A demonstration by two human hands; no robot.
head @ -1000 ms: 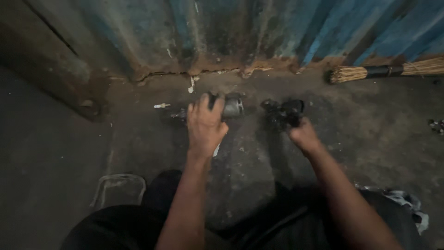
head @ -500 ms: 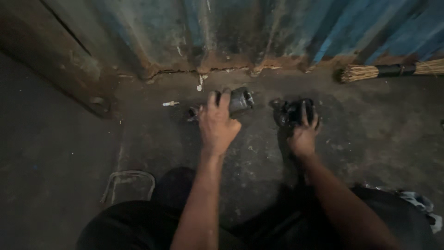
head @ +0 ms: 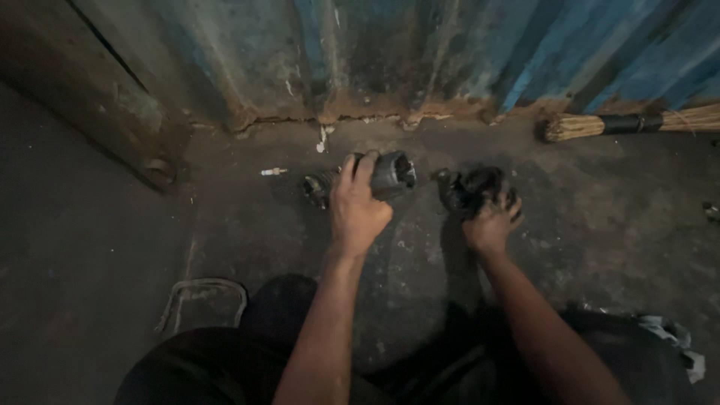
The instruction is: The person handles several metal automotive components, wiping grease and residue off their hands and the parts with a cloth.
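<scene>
Nearest the camera, at six o'clock, the person's dark-clothed knees (head: 217,367) fill the bottom of the view, with a bent wire loop (head: 202,300) lying on the concrete floor (head: 97,255) at about eight o'clock. From there both bare forearms reach forward. The left hand (head: 358,208), just left of centre, is wrapped over a dark cylindrical metal part with a ribbed rubber boot (head: 375,178), fingers curled closed across its top; the part lies on the floor with its open round end facing two o'clock. The right hand (head: 491,221), at about two o'clock from centre and well apart from the left, is closed on a greasy black lump of a part (head: 471,187) held against the floor; its exact shape is too dark to tell. A small white stub (head: 274,172) lies on the floor at ten o'clock from the left hand. Farthest off, at twelve o'clock, stands a rusted blue corrugated metal wall (head: 420,52), and a straw broom (head: 622,124) lies along its foot at two o'clock.
</scene>
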